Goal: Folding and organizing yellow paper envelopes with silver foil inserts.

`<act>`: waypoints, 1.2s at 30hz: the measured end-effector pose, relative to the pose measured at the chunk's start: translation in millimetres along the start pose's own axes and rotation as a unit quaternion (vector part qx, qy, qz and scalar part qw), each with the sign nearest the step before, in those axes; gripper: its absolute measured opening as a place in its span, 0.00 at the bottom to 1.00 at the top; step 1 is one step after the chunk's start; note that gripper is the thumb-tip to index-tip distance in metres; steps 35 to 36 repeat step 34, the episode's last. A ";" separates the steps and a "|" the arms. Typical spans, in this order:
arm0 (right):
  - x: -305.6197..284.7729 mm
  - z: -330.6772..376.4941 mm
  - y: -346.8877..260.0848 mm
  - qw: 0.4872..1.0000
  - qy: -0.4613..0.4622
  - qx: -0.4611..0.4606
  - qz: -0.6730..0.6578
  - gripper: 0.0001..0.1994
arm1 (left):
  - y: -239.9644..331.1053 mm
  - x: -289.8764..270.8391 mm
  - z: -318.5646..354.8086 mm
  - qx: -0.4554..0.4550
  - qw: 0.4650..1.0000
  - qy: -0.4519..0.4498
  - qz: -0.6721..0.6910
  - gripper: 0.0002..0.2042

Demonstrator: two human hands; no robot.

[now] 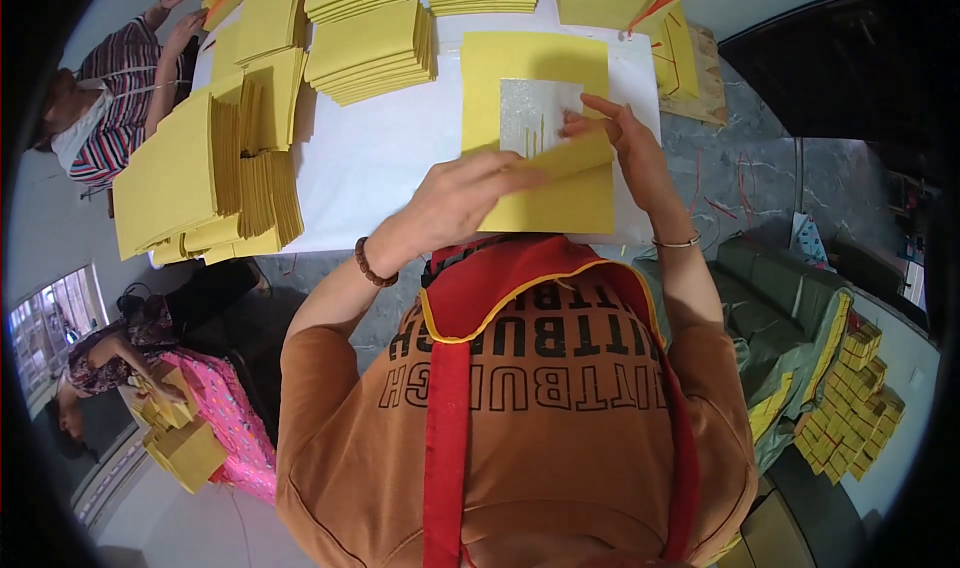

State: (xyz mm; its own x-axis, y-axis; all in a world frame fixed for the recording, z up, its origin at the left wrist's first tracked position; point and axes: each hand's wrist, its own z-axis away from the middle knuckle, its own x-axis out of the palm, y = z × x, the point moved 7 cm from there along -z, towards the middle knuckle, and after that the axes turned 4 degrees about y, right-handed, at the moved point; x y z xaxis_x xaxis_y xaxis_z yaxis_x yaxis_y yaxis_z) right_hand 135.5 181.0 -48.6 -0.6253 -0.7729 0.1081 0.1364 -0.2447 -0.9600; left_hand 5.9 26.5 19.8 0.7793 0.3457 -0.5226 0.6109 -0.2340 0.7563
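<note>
A large yellow sheet (540, 58) lies flat near the table's right end, with a grey, speckled rectangle (525, 98) in its middle. Above it, a narrow folded piece of yellow paper (575, 160) slants between my hands, blurred by motion. My left hand (462, 200) has its fingers closed over the left end of this piece; the fingertips are smeared. By the other end, my right hand (632, 148) is open, fingers apart and pointing left, the palm beside the paper. I cannot tell whether the right palm touches it.
Stacks of yellow sheets (368, 53) stand on the white table (370, 168), with leaning piles (185, 173) at its left end. Red strings (665, 3) lie at the far right. A co-worker (130, 78) is at the left; another person (115, 363) handles yellow pieces. Tied yellow bundles (850, 408) are stacked at right.
</note>
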 end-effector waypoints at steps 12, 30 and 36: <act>4.2 -0.6 -5.1 0.997 -0.024 -0.022 -0.076 0.27 | 18.2 16.5 8.0 0.099 0.970 -0.158 -0.158 0.26; 2.9 -1.3 -3.9 0.994 -0.045 -0.033 -0.094 0.27 | 20.2 9.0 5.6 0.104 0.978 -0.142 -0.116 0.10; 2.6 -2.4 -2.5 0.995 -0.042 -0.019 -0.088 0.27 | 5.6 6.8 6.0 -0.058 0.988 -0.143 -0.021 0.08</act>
